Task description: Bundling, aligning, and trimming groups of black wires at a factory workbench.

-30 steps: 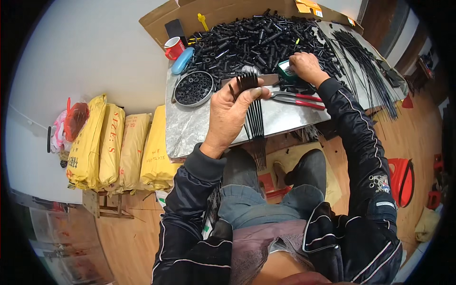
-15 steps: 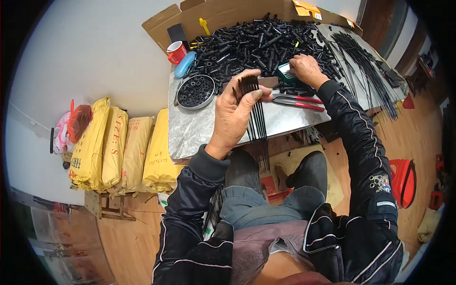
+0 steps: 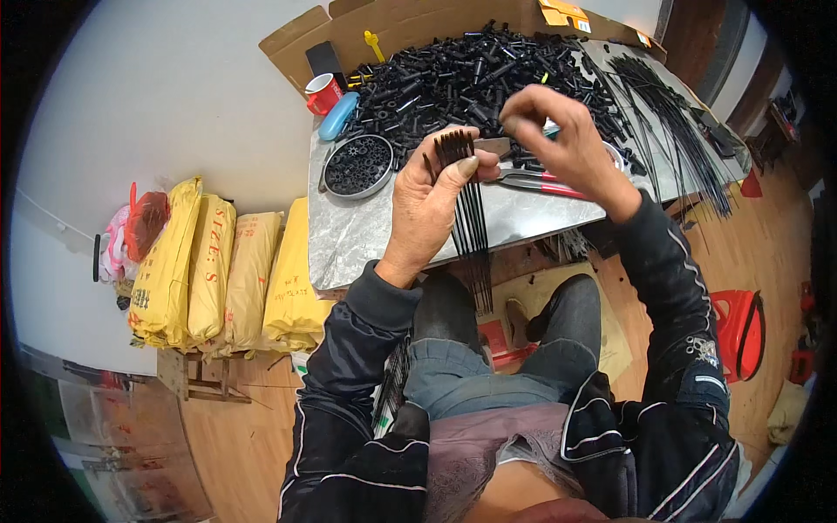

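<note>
My left hand (image 3: 423, 205) is closed round a fanned bundle of thin black rods (image 3: 473, 235). Their thicker upper ends stand above my thumb, and the long ends hang past the table edge over my lap. To the right, my right hand (image 3: 580, 148) is raised over the table with its fingers curled toward the thumb. Any small thing in that pinch is too blurred to make out. Red-handled pliers (image 3: 520, 179) lie under and between the hands. A small green container (image 3: 551, 131) is mostly hidden behind my right hand.
Black tubular parts (image 3: 471, 83) are heaped against a cardboard wall (image 3: 436, 22). A round dish (image 3: 390, 179) of small black rings, a blue case (image 3: 338, 118) and a red mug (image 3: 323, 96) stand left. More long rods (image 3: 676, 113) lie right; yellow sacks (image 3: 205, 270) stand beside the table.
My right hand has come up and back from the green container, toward my left hand. The left hand and its rods have barely moved.
</note>
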Demonstrator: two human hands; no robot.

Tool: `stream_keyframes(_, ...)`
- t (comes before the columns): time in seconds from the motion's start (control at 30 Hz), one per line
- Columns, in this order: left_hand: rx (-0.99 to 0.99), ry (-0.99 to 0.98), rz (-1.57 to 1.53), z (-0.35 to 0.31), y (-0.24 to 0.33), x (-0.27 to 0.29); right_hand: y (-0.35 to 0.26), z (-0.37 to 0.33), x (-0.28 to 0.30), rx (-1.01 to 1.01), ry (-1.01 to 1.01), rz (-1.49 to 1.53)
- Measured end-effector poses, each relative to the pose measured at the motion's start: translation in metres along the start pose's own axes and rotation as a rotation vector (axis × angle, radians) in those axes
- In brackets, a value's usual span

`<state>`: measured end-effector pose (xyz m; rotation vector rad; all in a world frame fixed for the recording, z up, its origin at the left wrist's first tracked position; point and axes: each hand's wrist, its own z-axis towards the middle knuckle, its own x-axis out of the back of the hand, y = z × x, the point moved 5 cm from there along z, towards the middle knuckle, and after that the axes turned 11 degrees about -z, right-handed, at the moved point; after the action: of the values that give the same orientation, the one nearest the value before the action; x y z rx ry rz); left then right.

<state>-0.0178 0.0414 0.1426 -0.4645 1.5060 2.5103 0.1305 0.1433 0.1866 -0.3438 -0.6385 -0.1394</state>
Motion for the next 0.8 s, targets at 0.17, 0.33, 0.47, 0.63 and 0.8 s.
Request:
stream_keyframes(0.17, -0.012, 0.003, -0.001, -0.001, 0.002, 0.000, -0.041, -0.004, 0.008, 0.033, -0.053, -0.080)
stream_keyframes(0.33, -0.008, 0.007, -0.002, -0.001, 0.000, 0.000, -0.042, -0.006, 0.009, 0.042, 0.026, -0.040)
stream_keyframes(0.47, -0.029, -0.015, -0.001, -0.001, 0.002, -0.001, -0.042, -0.005, 0.005, 0.048, 0.014, -0.072)
stream_keyframes(0.63, 0.007, -0.010, -0.026, -0.002, 0.001, -0.001, -0.044, -0.002, 0.007, 0.083, 0.027, -0.094)
stream_keyframes(0.8, 0.038, -0.040, -0.041, 0.000, 0.000, -0.003, -0.046, 0.001, 0.016, 0.155, 0.045, -0.192)
